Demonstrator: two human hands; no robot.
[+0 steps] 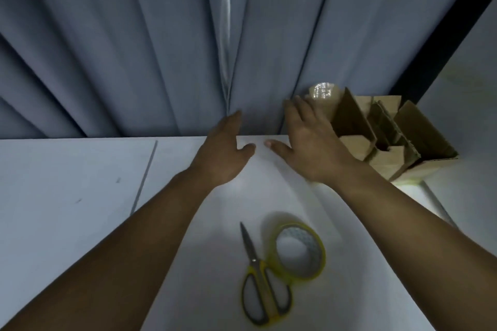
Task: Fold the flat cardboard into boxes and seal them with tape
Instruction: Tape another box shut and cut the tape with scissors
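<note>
Across the middle of the frame both bare forearms reach forward over a white desk. The left hand is at the desk's far edge with its fingers straight and together and its thumb pointing right; it holds nothing. The right hand is just to its right, palm down, with fingers straight and slightly spread, and it too holds nothing. The two thumbs point at each other with a small gap between them.

Right of centre, at the desk's far right corner, an open cardboard box has brown cardboard pieces standing upright inside it. The outer edge of the right hand overlaps this cardboard in the picture, but I cannot tell whether they touch. A clear roll of tape shows just beyond the right fingertips, against the curtain; contact cannot be told here either.

Lower centre of the frame, between the forearms, yellow-handled scissors lie closed with the blades pointing away from the person. A yellow-edged tape roll lies flat just to their right, touching the handles.

A blue-grey curtain fills the upper frame.
</note>
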